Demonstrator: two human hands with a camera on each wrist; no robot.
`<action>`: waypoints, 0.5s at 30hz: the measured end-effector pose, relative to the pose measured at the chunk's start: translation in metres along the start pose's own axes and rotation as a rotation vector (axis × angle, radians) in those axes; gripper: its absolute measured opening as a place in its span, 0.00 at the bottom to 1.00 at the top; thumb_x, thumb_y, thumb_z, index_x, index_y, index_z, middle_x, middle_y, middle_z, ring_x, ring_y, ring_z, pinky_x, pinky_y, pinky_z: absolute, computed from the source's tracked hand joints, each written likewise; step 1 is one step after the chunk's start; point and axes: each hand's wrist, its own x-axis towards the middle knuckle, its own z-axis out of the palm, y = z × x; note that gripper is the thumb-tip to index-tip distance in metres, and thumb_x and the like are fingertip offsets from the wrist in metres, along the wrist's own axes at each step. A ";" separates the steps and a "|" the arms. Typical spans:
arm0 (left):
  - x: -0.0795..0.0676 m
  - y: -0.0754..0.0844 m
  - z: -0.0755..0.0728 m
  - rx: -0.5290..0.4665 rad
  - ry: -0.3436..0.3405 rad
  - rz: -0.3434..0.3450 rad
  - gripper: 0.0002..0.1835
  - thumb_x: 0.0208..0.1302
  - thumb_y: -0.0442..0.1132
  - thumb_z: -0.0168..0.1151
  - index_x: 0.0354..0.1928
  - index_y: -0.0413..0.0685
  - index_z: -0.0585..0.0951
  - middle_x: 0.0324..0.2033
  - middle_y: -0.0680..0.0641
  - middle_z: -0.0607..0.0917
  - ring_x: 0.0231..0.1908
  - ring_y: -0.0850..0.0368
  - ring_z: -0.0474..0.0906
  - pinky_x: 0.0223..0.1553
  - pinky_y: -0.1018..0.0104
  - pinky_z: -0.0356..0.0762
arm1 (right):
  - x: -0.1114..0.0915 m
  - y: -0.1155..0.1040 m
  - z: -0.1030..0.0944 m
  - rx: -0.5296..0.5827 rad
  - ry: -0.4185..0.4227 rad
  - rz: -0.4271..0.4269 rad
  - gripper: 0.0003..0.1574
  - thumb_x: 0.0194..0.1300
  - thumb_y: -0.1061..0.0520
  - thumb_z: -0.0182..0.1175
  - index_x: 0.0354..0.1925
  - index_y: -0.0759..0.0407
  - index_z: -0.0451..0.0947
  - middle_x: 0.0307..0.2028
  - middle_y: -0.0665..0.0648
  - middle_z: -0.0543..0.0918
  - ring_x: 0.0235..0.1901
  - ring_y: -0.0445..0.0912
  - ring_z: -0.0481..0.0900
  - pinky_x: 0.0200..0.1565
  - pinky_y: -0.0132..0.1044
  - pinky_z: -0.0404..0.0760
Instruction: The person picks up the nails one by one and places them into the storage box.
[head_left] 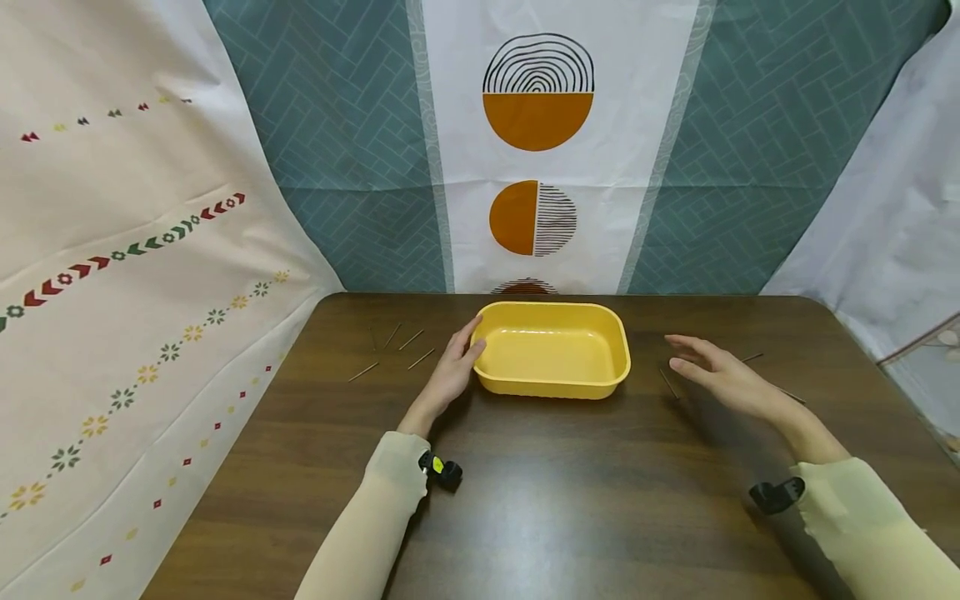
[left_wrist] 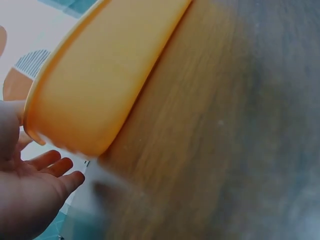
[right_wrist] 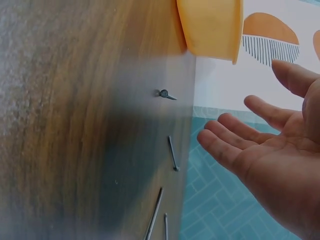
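Yellow tray (head_left: 551,390), head view: shallow, glossy inside, round-cornered, on the brown wood-grain table (head_left: 562,500).
Left hand (head_left: 452,367), head view: fingers relaxed and spread, touching the tray's left end.
Right hand (head_left: 720,377), head view: fingers loosely spread, right of the tray.
Cloth (head_left: 517,167), head view: teal and white, orange circles, hanging behind the tray.
Tray, left wrist view: smooth wall, projecting lip.
Nails (right_wrist: 173,154), right wrist view: thin, dark, scattered beside the tray.

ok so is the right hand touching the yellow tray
Apart: the head view shows a strip of table between the right hand and the yellow tray.
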 end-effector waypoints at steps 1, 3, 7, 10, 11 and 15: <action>0.000 -0.001 0.000 -0.001 -0.002 -0.002 0.30 0.84 0.46 0.49 0.82 0.53 0.60 0.78 0.41 0.58 0.79 0.43 0.53 0.78 0.46 0.52 | 0.000 0.000 0.000 -0.001 0.000 0.001 0.38 0.84 0.50 0.51 0.78 0.71 0.55 0.75 0.74 0.62 0.70 0.72 0.65 0.62 0.64 0.71; 0.000 -0.003 0.001 -0.010 -0.006 -0.008 0.30 0.84 0.47 0.49 0.82 0.54 0.59 0.79 0.42 0.58 0.79 0.44 0.52 0.78 0.47 0.51 | -0.001 0.000 -0.001 -0.005 0.001 0.003 0.38 0.84 0.50 0.51 0.78 0.71 0.55 0.75 0.74 0.62 0.69 0.72 0.66 0.62 0.63 0.72; 0.000 -0.005 0.001 -0.039 -0.011 -0.019 0.31 0.83 0.48 0.50 0.82 0.55 0.59 0.80 0.44 0.57 0.79 0.46 0.51 0.78 0.48 0.51 | -0.003 0.001 -0.002 -0.006 0.001 0.014 0.38 0.84 0.50 0.51 0.78 0.71 0.55 0.74 0.75 0.62 0.69 0.72 0.66 0.62 0.64 0.73; 0.000 -0.005 0.001 -0.060 -0.011 -0.018 0.30 0.84 0.47 0.49 0.82 0.54 0.59 0.80 0.45 0.57 0.80 0.46 0.51 0.78 0.49 0.52 | -0.003 0.003 -0.002 0.008 -0.006 0.021 0.38 0.84 0.50 0.50 0.78 0.71 0.54 0.75 0.75 0.62 0.70 0.73 0.65 0.62 0.68 0.71; 0.000 -0.005 0.001 -0.066 -0.011 -0.016 0.30 0.84 0.46 0.49 0.82 0.54 0.59 0.80 0.45 0.57 0.80 0.47 0.51 0.78 0.49 0.52 | -0.003 0.003 -0.002 0.013 -0.009 0.022 0.39 0.84 0.50 0.50 0.78 0.71 0.53 0.75 0.75 0.61 0.70 0.73 0.65 0.63 0.69 0.70; 0.000 -0.005 0.001 -0.097 -0.014 0.001 0.29 0.84 0.42 0.48 0.82 0.51 0.59 0.80 0.44 0.57 0.80 0.47 0.50 0.78 0.51 0.50 | -0.003 0.006 -0.002 0.015 -0.015 0.033 0.38 0.84 0.49 0.49 0.78 0.70 0.54 0.74 0.76 0.62 0.70 0.74 0.64 0.63 0.71 0.69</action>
